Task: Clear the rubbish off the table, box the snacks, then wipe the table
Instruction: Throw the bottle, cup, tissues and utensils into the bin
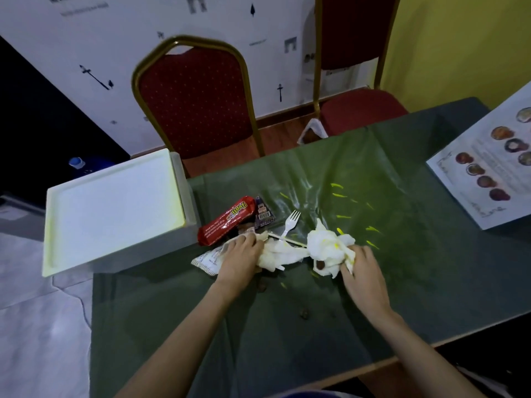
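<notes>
My right hand grips a crumpled white napkin stained yellow, with a brown crumb on its lower edge. My left hand holds a second stained napkin over a pale snack wrapper. A white plastic fork lies between the two napkins. A red snack packet and a small dark packet lie just beyond my left hand. Yellow smears and brown crumbs mark the green tablecloth.
A white lidded box stands at the table's left end. A printed menu sheet lies at the right edge. Two red chairs stand beyond the table, and a white bag sits by the far edge.
</notes>
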Demonstrator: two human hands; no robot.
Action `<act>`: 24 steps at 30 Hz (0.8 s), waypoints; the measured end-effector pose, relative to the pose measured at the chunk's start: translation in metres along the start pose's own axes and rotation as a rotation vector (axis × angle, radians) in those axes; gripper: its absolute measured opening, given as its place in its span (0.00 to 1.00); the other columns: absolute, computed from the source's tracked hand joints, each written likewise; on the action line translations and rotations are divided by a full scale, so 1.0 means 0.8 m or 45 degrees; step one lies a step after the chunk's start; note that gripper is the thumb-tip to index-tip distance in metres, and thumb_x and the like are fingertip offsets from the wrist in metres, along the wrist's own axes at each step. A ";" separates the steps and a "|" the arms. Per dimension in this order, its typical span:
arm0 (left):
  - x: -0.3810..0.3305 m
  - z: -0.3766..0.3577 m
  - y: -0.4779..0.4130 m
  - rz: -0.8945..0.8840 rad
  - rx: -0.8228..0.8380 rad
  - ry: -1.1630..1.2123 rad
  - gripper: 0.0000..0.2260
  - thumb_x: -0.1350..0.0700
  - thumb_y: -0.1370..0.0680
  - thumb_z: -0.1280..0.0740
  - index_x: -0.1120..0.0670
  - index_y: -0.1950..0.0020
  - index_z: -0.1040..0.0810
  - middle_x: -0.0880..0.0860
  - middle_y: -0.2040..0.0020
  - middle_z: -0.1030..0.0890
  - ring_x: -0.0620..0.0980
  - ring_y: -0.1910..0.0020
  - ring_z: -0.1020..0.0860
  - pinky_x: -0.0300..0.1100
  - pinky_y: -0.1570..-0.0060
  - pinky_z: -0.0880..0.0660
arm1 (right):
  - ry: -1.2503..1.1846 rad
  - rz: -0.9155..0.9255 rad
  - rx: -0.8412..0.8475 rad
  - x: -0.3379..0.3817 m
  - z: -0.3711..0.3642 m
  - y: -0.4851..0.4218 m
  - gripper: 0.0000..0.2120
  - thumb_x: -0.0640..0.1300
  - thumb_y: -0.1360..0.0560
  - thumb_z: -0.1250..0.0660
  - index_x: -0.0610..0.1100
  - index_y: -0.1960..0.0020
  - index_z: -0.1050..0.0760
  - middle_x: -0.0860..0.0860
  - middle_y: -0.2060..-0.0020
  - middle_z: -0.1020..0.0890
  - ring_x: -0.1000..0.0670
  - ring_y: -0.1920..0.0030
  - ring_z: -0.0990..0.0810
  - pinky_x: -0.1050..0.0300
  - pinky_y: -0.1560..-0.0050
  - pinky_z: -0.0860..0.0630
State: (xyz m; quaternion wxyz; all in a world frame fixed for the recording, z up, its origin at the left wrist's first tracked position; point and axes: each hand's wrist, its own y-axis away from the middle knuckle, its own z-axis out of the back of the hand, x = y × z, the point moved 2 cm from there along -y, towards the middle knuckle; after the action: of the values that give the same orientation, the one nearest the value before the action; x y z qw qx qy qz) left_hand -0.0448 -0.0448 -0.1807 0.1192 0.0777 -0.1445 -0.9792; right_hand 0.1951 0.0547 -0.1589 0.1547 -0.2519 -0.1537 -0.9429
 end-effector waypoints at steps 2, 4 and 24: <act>0.007 0.009 0.000 0.001 -0.074 -0.001 0.24 0.50 0.30 0.28 0.52 0.36 0.28 0.53 0.39 0.26 0.56 0.40 0.29 0.50 0.42 0.33 | -0.040 0.000 -0.019 -0.004 -0.002 -0.004 0.10 0.39 0.25 0.35 0.38 0.45 0.28 0.43 0.50 0.26 0.39 0.50 0.24 0.45 0.53 0.26; 0.014 0.026 0.001 0.006 -0.202 -0.035 0.20 0.54 0.31 0.28 0.52 0.39 0.25 0.52 0.43 0.23 0.56 0.45 0.28 0.50 0.47 0.32 | -0.118 -0.053 -0.057 -0.010 -0.004 -0.008 0.11 0.38 0.24 0.37 0.39 0.42 0.28 0.42 0.47 0.26 0.38 0.48 0.24 0.45 0.52 0.26; -0.059 -0.004 -0.049 0.340 -0.147 0.346 0.11 0.65 0.26 0.37 0.59 0.44 0.30 0.61 0.46 0.23 0.61 0.51 0.23 0.50 0.58 0.30 | 0.447 0.429 0.250 -0.019 0.013 -0.043 0.32 0.44 0.24 0.37 0.51 0.24 0.44 0.47 0.26 0.38 0.43 0.38 0.28 0.49 0.39 0.29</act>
State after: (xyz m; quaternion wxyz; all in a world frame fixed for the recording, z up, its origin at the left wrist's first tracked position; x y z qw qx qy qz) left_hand -0.0069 0.0030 -0.1899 0.2706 0.1822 -0.0797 -0.9419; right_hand 0.1994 0.0928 -0.1654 0.3577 -0.0903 -0.1712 -0.9136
